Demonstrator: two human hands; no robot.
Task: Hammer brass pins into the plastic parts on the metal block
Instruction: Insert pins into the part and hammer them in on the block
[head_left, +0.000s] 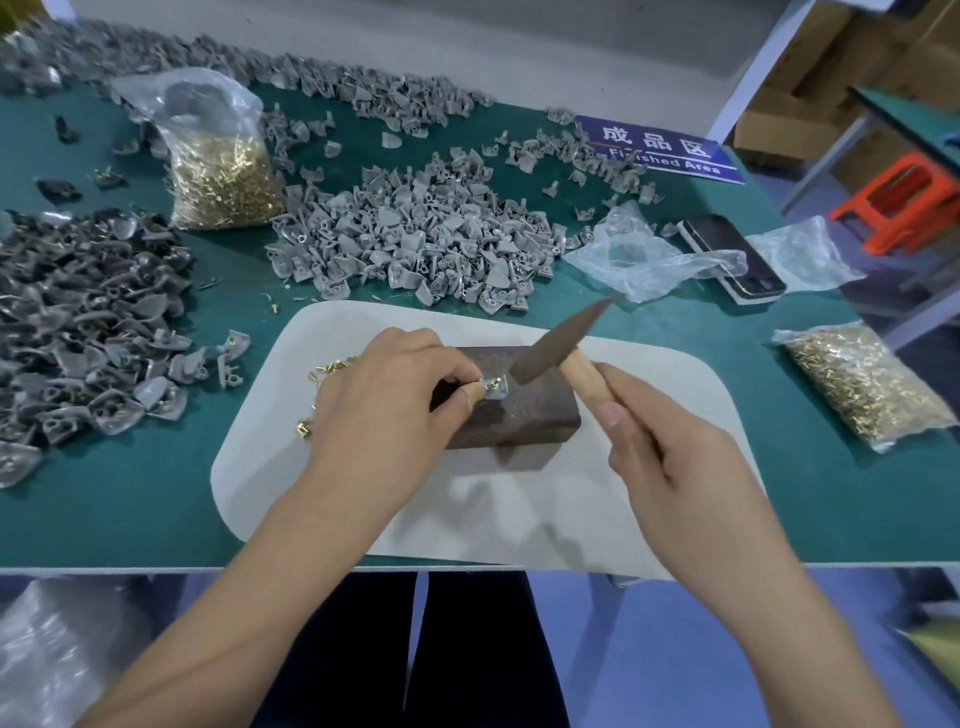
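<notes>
Left hand (384, 395) pinches the plastic part (492, 391) on the metal block (524, 410). Right hand (670, 447) grips the hammer (558, 338). Two clear bags (221, 156) hold brass pins.

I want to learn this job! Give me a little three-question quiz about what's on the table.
1. True or false: the left hand holds the small grey plastic part on the rusty brown metal block.
2. The right hand grips: A) the black phone, B) the wooden-handled hammer, C) a bag.
3. Fill in: the clear bag of brass pins stands on the ___ table mat.

Key: 1 true; 2 B; 3 green.
</notes>
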